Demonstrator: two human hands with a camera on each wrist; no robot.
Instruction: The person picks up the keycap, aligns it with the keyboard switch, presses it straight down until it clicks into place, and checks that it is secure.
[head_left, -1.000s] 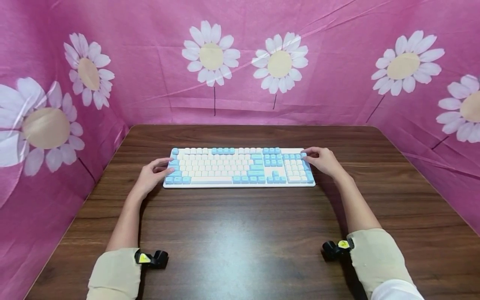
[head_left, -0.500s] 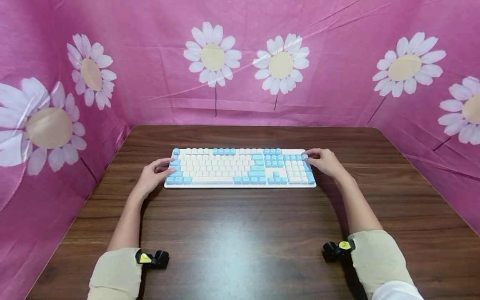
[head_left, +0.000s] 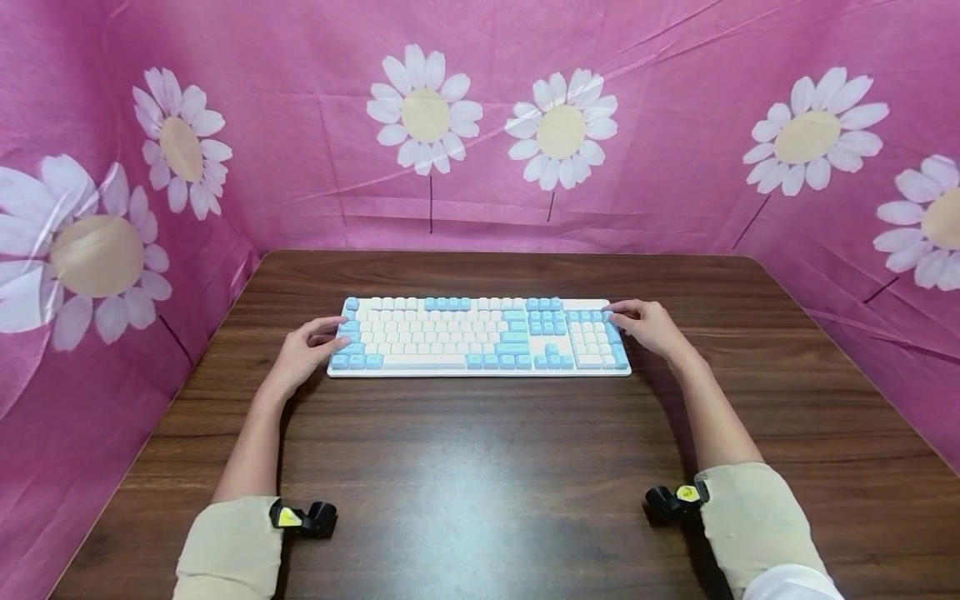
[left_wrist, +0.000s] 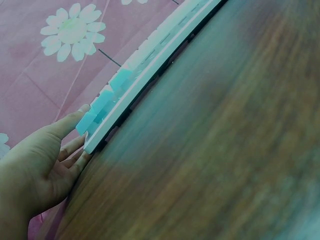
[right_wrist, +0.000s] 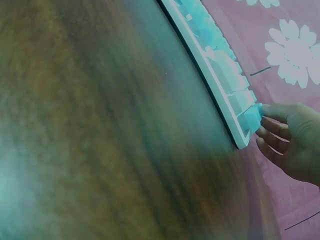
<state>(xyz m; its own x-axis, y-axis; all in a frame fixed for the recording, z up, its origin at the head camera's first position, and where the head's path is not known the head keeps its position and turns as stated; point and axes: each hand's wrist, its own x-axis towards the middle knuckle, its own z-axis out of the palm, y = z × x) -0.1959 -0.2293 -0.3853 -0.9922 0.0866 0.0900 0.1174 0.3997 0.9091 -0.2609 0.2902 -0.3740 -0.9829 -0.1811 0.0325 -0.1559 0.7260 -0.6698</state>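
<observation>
A white and light-blue keyboard [head_left: 438, 337] lies lengthwise across the middle of the table in the head view. My left hand [head_left: 298, 354] grips its left end; in the left wrist view the thumb is over the blue end keys [left_wrist: 102, 102] and the other fingers reach round and below the edge. At the opposite end, my right hand [head_left: 654, 327] holds the upper right corner. The right wrist view has that thumb against a blue corner key [right_wrist: 251, 117], with the fingers curled beside the end of the case. Some fingertips are hidden behind the keyboard.
The brown wood-grain table [head_left: 465, 467] extends in front of the keyboard and behind it. A pink cloth [head_left: 300, 125] with large white daisies hangs around the back and sides. Black wrist cameras stick out inward from the left sleeve [head_left: 232, 542] and right sleeve [head_left: 761, 517].
</observation>
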